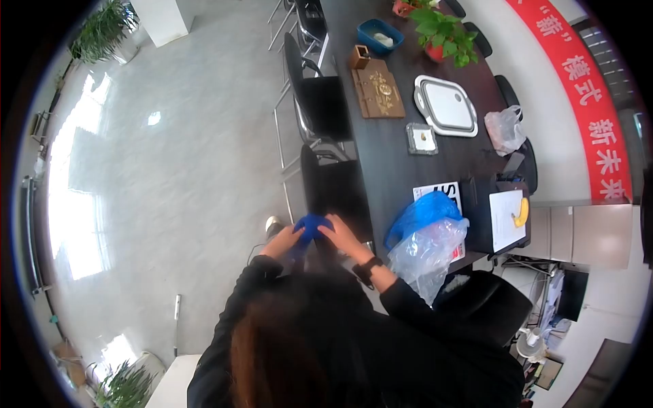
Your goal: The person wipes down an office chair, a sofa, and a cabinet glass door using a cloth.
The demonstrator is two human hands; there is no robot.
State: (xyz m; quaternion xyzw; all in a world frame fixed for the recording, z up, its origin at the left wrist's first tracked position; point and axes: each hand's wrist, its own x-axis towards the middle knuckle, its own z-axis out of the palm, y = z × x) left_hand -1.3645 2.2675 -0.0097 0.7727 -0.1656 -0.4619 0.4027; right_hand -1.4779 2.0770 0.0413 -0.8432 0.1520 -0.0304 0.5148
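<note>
Between my two hands is a blue cloth-like item point(312, 227), low in front of my body and beside the black chair point(335, 187). My left hand point(283, 241) grips its left side with the fingers closed on it. On the other side, my right hand point(340, 238) holds it too, thumb pressed against the blue material; a dark band is round that wrist. To the right, a blue plastic bag point(425, 212) and a clear plastic bag point(428, 253) lie at the near end of the dark table point(388, 170).
Farther along the table are a wooden board point(378, 90), a white-grey tray point(447, 106), a small clear box point(422, 139), a blue basin point(380, 37) and a potted plant point(443, 34). A banana point(521, 212) lies on paper at right. Chairs line the table's left edge.
</note>
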